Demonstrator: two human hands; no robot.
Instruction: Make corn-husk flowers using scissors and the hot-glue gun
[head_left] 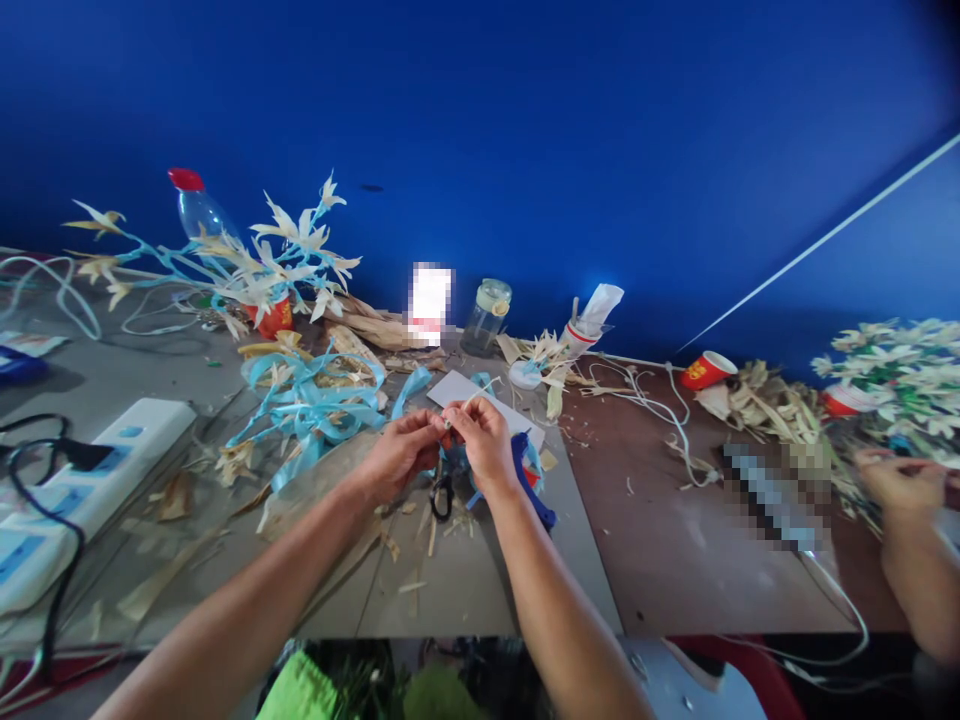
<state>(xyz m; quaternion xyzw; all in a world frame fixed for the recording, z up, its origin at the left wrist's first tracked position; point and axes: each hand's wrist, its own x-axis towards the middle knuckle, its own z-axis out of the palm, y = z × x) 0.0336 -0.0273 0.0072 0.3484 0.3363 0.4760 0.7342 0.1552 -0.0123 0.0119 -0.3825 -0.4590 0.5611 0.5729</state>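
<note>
My left hand [403, 452] and my right hand [481, 440] meet over the middle of the table, fingertips pinched together. Between them is a small pale strip [480, 392], its thin end sticking up above my right fingers. Both hands are closed on it; its lower part is hidden by the fingers. Just beneath them lie black-handled scissors [442, 498]. A blue tool or holder [531, 480] sits right of my right wrist, partly hidden. Light-blue ribbon [319, 400] is heaped to the left of my hands, and a white card [469, 395] lies behind them.
White husk flowers [289, 250] stand in a red cup at the back left. A power strip [97, 490] lies left. A glass jar [487, 318], cables [660, 405] and a red cup [709, 370] are behind. Another person's hand [904, 485] is at far right.
</note>
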